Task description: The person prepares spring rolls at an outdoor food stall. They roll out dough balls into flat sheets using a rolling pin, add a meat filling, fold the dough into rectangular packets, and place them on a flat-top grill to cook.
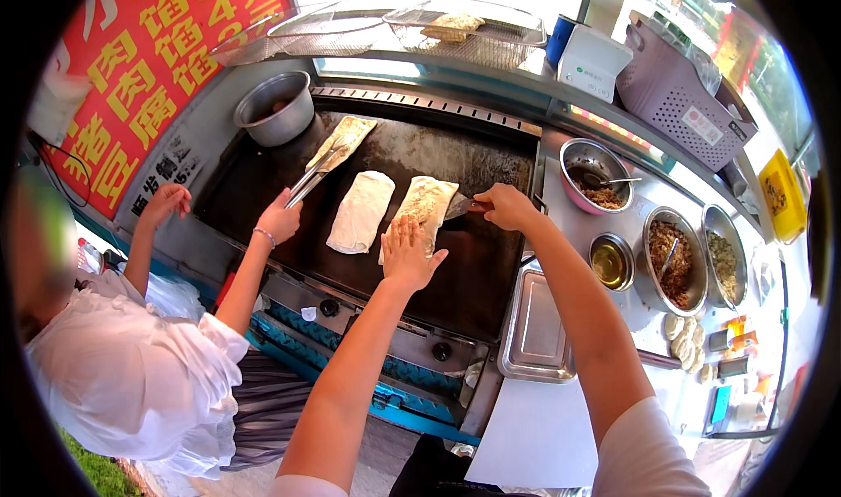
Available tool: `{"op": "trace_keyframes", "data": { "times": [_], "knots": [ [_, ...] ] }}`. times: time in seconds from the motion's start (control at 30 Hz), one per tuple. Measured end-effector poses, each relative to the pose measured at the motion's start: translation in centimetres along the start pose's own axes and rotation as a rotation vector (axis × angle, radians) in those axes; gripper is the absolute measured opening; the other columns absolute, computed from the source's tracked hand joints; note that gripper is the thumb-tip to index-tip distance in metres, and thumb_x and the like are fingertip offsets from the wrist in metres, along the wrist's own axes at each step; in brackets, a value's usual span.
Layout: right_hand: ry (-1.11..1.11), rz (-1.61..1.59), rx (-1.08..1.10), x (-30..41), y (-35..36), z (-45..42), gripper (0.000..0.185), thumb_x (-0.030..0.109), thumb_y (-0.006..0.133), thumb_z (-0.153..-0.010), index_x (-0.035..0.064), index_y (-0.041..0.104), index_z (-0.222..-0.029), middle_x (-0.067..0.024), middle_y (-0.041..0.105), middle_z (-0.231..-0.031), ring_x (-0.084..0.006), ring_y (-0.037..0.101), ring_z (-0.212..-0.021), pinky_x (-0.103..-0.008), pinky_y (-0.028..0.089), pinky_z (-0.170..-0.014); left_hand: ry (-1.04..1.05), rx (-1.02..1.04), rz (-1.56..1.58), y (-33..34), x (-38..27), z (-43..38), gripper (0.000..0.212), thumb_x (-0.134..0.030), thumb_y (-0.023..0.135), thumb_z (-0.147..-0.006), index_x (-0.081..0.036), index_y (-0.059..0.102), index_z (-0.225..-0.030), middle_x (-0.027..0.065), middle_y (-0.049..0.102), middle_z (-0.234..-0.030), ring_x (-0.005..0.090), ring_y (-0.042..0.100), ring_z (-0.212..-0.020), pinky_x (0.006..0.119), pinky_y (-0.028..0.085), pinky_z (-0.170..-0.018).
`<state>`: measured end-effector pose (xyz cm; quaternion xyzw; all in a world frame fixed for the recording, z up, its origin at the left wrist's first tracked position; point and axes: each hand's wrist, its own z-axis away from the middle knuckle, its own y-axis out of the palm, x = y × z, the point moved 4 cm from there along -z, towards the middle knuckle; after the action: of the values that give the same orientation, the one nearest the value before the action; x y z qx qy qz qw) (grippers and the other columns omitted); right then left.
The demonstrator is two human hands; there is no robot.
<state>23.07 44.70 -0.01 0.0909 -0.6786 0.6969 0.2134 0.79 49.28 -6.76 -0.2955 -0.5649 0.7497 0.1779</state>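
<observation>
On the dark griddle (295, 227) lie several long flatbreads. My left hand (409, 254) rests palm down, fingers spread, on the near end of the right-hand flatbread (427, 198), whose top is lightly browned. The handle of a metal spatula (458, 206) is in my right hand (506, 208); its blade meets that bread's right edge, and part of the blade may be hidden beneath it. Just left lies a paler flatbread (361, 213). Farther back, a browned flatbread (341, 143) is touched by metal tongs (315, 173) in a co-worker's hand (279, 221).
A metal pot (274, 108) stands at the griddle's back left corner. Wire baskets (466, 33) line the shelf behind. To the right are a steel tray (539, 326), a bowl of oil (611, 262), filling bowls (673, 260) and dough pieces (684, 342). A co-worker (131, 372) stands close on the left.
</observation>
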Motion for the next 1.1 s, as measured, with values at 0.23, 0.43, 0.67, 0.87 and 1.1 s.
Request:
{"op": "trace_keyframes", "data": {
  "times": [0.23,0.43,0.67,0.87,1.1],
  "knots": [
    [0.165,0.100,0.054,-2.6,-8.2,9.5,0.045,0.014,0.066,-0.081,0.0135,0.064,-0.125,-0.0146,0.061,-0.115,-0.0346,0.056,-0.112,-0.0425,0.046,-0.093,0.078,-0.085,0.060,-3.3,-1.1,0.6,0.094,-0.065,0.042,-0.093,0.003,0.017,-0.153,0.0250,0.014,-0.160,0.0404,0.009,-0.149,0.053,0.011,-0.119],
    [0.246,-0.095,-0.192,0.3,-8.7,40.5,0.052,0.004,0.074,-0.072,0.0156,0.067,-0.122,-0.0130,0.062,-0.110,-0.0334,0.057,-0.104,-0.0414,0.048,-0.091,0.204,-0.416,0.673,-9.2,-1.7,15.2,0.046,-0.015,0.052,-0.100,0.003,0.044,-0.141,0.0235,0.047,-0.143,0.0350,0.039,-0.137,0.040,0.029,-0.113],
    [0.406,-0.134,-0.355,3.2,8.7,55.9,0.045,0.004,0.068,-0.080,0.0087,0.063,-0.125,-0.0107,0.059,-0.108,-0.0302,0.055,-0.099,-0.0392,0.048,-0.088,0.360,-0.038,0.968,-5.0,-17.3,26.0,0.036,-0.009,0.049,-0.098,0.004,0.051,-0.132,0.0169,0.056,-0.134,0.0272,0.051,-0.127,0.037,0.034,-0.109],
    [0.582,-0.167,-0.535,-7.4,2.8,59.0,0.060,0.020,0.071,-0.086,0.0087,0.047,-0.140,-0.0121,0.051,-0.135,-0.0348,0.049,-0.121,-0.0430,0.042,-0.102,0.542,0.150,0.838,0.2,-30.7,29.5,0.030,-0.007,0.054,-0.094,0.003,0.060,-0.122,0.0178,0.063,-0.122,0.0310,0.057,-0.118,0.039,0.041,-0.104],
    [0.682,0.104,-0.726,-32.9,-8.8,70.1,0.064,0.014,0.076,-0.075,-0.0006,0.049,-0.131,-0.0196,0.050,-0.132,-0.0384,0.047,-0.123,-0.0439,0.041,-0.103,0.133,0.391,0.964,9.3,-41.1,35.6,0.027,-0.008,0.056,-0.096,0.001,0.061,-0.121,0.0100,0.066,-0.116,0.0153,0.060,-0.109,0.027,0.046,-0.093]
  ]
}}
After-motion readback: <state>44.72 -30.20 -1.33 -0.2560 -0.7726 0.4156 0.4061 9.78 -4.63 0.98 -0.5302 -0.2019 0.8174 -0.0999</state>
